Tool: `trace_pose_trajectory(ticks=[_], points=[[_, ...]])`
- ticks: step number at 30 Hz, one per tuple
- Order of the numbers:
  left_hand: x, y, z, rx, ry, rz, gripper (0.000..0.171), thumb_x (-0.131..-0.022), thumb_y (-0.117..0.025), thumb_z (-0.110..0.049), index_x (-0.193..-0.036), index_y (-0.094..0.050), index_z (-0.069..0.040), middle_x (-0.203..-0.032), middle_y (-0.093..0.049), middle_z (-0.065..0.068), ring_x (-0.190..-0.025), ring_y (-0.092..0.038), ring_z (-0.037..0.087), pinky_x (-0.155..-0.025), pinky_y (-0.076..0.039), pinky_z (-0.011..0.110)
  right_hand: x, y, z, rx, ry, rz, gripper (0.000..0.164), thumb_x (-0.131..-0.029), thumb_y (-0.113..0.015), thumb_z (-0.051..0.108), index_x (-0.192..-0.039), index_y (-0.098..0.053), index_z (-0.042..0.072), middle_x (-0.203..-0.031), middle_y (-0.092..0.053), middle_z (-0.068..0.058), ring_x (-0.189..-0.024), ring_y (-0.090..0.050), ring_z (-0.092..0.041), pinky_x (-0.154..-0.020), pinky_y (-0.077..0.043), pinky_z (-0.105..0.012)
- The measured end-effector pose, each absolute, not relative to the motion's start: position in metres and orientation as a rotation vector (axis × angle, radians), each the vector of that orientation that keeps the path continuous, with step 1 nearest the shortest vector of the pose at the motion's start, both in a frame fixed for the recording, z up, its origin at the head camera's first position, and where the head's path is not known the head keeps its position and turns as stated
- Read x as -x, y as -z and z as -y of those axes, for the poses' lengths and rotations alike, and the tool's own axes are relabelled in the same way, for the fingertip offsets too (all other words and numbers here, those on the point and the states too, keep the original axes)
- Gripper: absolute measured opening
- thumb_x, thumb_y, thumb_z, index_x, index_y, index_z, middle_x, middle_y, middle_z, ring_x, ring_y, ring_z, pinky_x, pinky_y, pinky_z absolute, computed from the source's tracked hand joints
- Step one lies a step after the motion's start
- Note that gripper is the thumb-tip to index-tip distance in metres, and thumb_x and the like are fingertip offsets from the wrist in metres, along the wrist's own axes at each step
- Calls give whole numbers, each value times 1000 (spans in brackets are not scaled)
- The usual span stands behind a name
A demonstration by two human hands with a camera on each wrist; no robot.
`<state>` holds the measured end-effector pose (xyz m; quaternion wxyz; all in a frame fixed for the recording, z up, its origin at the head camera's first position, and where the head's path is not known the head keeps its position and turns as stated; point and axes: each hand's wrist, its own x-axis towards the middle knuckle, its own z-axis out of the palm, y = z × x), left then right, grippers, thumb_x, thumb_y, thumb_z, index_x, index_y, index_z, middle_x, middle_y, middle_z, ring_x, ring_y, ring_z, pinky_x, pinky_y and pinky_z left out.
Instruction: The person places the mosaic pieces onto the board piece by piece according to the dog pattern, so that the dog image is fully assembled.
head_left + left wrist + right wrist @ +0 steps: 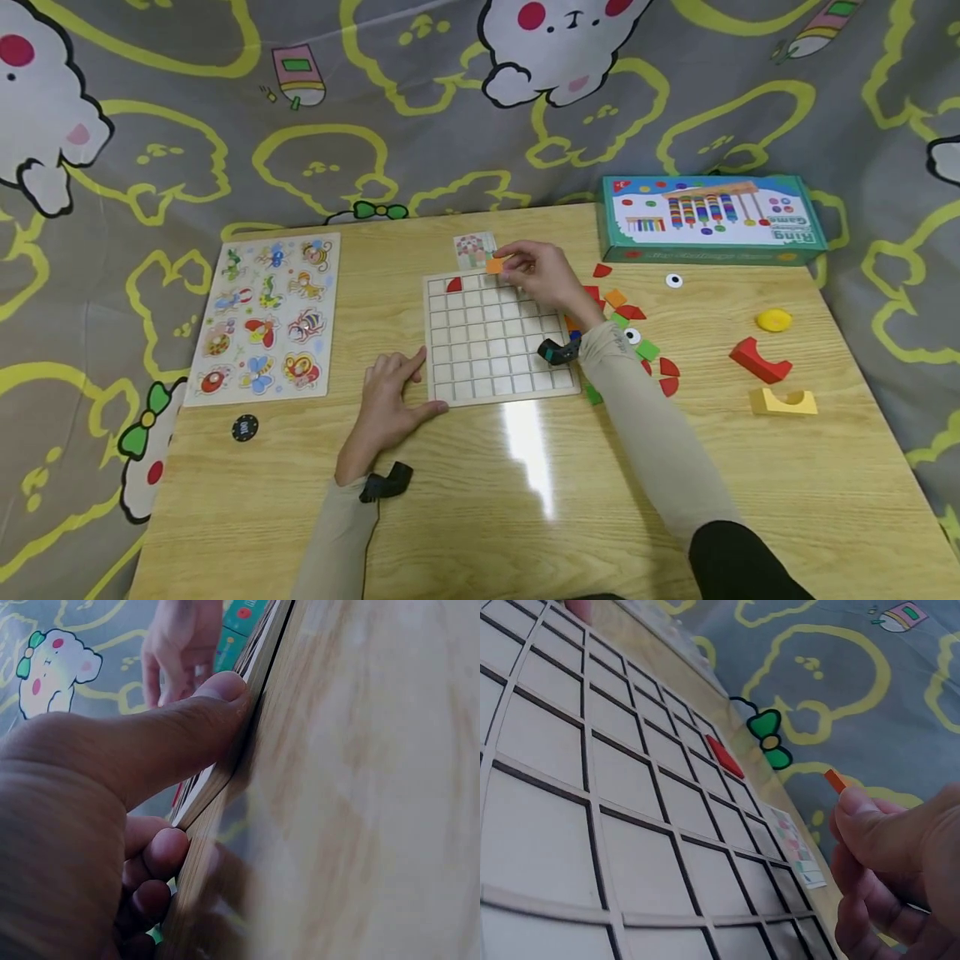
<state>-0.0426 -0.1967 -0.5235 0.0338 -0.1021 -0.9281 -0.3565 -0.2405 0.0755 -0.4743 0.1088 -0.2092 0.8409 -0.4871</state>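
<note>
Pinching a small orange piece (495, 265) between thumb and fingers, my right hand (542, 273) is holding it raised by the far edge of the grid board (480, 358), close to a picture card (474, 250). My left hand (387, 410) is spreading thumb and forefinger around the board's near left corner, touching its edges. One red quarter piece (454, 285) is sitting in the board's far row, close to its far left corner. Loose coloured pieces (669, 367) are lying just beyond the board's right edge, partly under my right forearm. Toward the table's left edge, an insect puzzle (332, 287) is lying flat, while a green box (712, 246) is occupying the far right corner. Red (753, 362) and yellow notched blocks (765, 406) are resting near the table's right edge.
</note>
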Motion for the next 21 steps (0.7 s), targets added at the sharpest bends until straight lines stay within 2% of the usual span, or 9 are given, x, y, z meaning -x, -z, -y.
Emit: trace_pose_trajectory(ticks=[4,10,21], points=[[43,522,197,313,1094,2854,93,-68,-88,-45,-144,-50,-7,-87,-47,-3,-83,-32,16,-79,-22,33,246,480,-63,712,1399,-2498,28,-91,-72,18,-118,-70,14,-100,-68,-3,-90,-64,-16,-81,-52,-34],[43,520,196,314,1095,2859,92,-69,-88,-45,-144,-51,-6,-86,-47,-2,-83,-32,17,-78,-22,33,248,486,-50,729,1334,-2512,30,-87,-77,19,-116,-73,14,-104,-65,-3,-90,-60,-16,-82,-49,-35],[44,520,197,298,1112,2858,93,-68,-89,-44,-144,-50,-6,-87,-48,-2,-83,-32,16,-78,-22,33,247,489,-40,651,1194,-2552,29,-84,-80,22,-113,-76,18,-96,-62,-3,-81,-51,-20,-74,-41,-35]])
